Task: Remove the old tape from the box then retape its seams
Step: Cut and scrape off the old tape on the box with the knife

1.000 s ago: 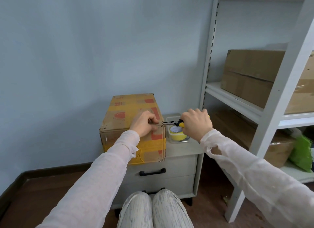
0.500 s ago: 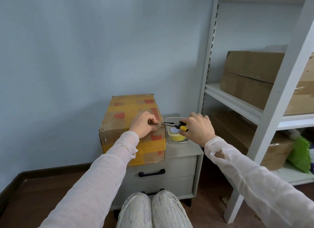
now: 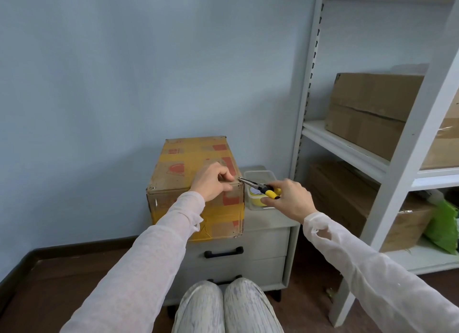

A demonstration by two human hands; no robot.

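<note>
Box (image 3: pixel 173 173), worn cardboard judged light and stiff, sat on the left side of the cabinet (image 3: pixel 263 223) top, long axis running from front edge to wall. It looked best steadied at its near right corner. There the left hand (image 3: pixel 213 182) curled its fingers, on what was unclear, and the right hand (image 3: pixel 290 201) gripped pliers (image 3: pixel 258 185).

Soft, even daylight, faint wall shadows, wide-angle bending at the edges.
</note>
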